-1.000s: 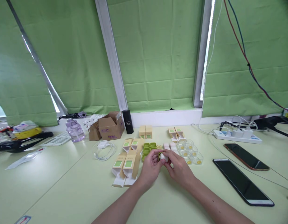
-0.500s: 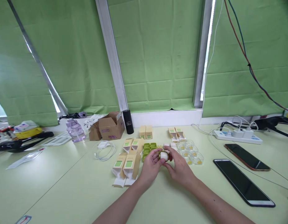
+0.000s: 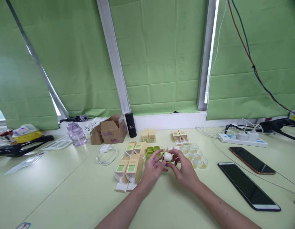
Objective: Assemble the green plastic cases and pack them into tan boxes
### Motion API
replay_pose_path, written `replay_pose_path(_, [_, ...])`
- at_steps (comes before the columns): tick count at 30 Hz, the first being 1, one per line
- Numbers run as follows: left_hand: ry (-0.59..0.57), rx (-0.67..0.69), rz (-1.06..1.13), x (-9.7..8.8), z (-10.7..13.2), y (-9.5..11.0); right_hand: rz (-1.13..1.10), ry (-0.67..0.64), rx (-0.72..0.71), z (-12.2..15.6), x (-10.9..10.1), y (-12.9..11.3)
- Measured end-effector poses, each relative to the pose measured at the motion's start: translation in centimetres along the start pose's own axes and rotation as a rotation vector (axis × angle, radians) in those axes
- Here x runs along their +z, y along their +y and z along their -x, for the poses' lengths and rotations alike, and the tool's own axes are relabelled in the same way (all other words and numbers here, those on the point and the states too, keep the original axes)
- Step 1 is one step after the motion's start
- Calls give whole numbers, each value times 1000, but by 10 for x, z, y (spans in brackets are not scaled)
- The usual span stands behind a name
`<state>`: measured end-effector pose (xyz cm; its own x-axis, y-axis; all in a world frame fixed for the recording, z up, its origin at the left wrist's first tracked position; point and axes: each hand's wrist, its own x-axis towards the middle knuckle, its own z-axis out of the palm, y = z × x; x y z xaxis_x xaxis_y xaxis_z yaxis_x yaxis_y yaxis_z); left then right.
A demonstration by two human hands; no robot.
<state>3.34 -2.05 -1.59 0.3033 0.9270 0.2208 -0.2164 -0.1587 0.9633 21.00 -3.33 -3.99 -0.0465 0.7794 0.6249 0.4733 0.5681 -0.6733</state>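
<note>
Both my hands meet at the table's middle around one small white rounded piece [image 3: 168, 156] seated in a green square holder. My left hand [image 3: 153, 168] pinches it from the left. From the right, the fingertips of my right hand [image 3: 184, 170] close on the same item. Just behind them lie several green square holders [image 3: 153, 149], small white pieces [image 3: 173, 148] and clear plastic cups with yellow dots [image 3: 196, 157]. Open tan cartons with green labels [image 3: 129, 167] lie to the left of my left hand.
A brown cardboard box [image 3: 113, 129], black cylinder [image 3: 130, 125], purple bottle [image 3: 76, 134] and white cable [image 3: 105, 154] sit at the back left. Two phones [image 3: 249, 185] and a power strip [image 3: 243, 139] lie right. Green blinds cover the windows.
Both hands have lifted the white piece in its green holder slightly up and away from me; the white piece now shows more plainly between the fingertips.
</note>
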Motion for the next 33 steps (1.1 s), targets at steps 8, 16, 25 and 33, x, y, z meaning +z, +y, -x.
replay_pose_path(8, [336,135,-287,-18,-9,5,-294,63,170,-5,1,3])
replay_pose_path(16, [304,70,-419,-21,-7,6,-588,90,311,-8,0,0])
replay_pose_path(25, [292,80,-463,-22,-8,5,-714,105,426,-13,-3,-1])
replay_pose_path(33, [264,164,-494,-16,-3,11,-746,72,497,-15,-2,-4])
